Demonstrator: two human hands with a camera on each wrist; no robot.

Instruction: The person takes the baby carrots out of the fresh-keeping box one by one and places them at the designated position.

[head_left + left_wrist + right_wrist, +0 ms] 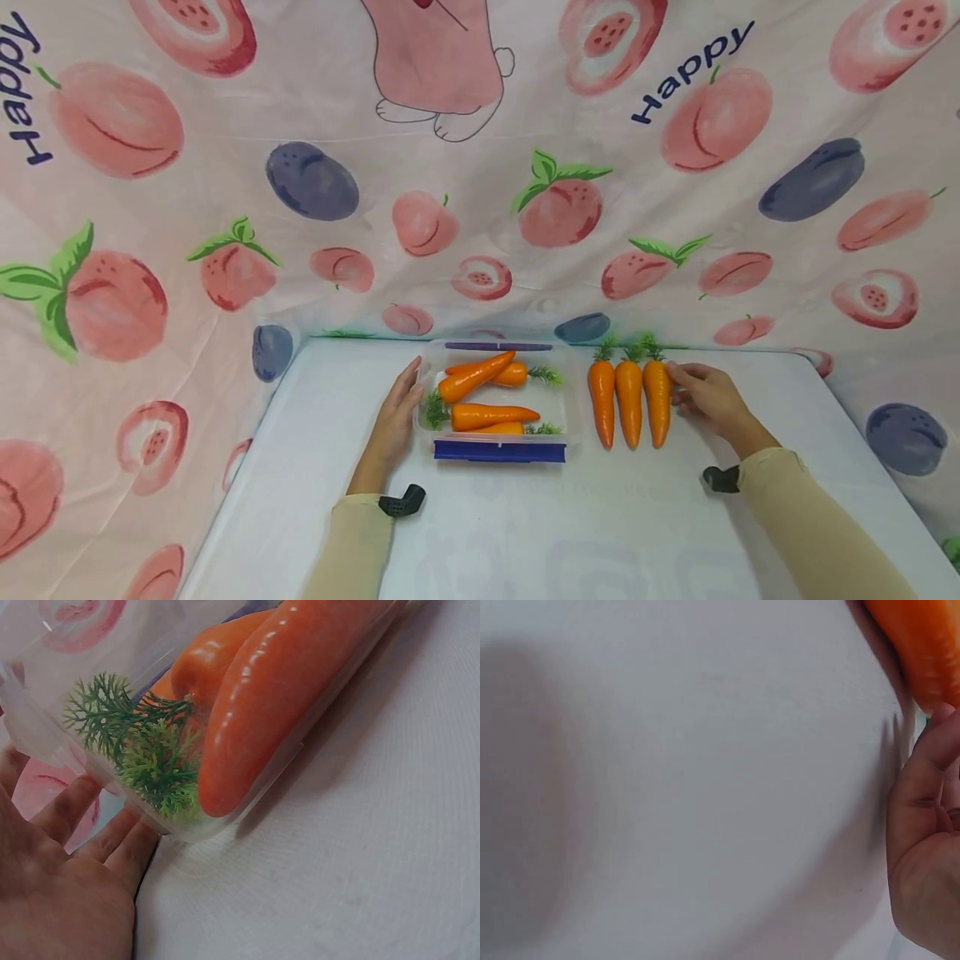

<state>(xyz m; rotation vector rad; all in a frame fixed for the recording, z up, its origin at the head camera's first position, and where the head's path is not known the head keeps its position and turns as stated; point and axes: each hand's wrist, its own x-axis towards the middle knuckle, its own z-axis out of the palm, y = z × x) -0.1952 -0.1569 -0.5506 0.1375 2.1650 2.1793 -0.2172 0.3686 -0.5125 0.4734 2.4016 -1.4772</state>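
Several orange toy carrots (495,415) with green leafy tops lie in a clear plastic box (558,400) with blue clips. My left hand (396,417) rests its fingers along the box's left side. In the left wrist view its fingers (124,844) are extended against the clear wall, beside the green leaves (161,761). To the right of the box, three carrots lie side by side, leaves pointing away. My right hand (708,398) touches the rightmost carrot (657,404) near its leafy end; in the right wrist view, bent fingers (922,776) meet that carrot's thick end.
The left carrot (602,404) and the middle carrot (629,404) of the row lie close to the box. Everything stands on a white table (525,525). A fruit-print curtain (480,200) hangs at the table's back edge. Black wrist devices (405,501) are worn at both sleeve ends.
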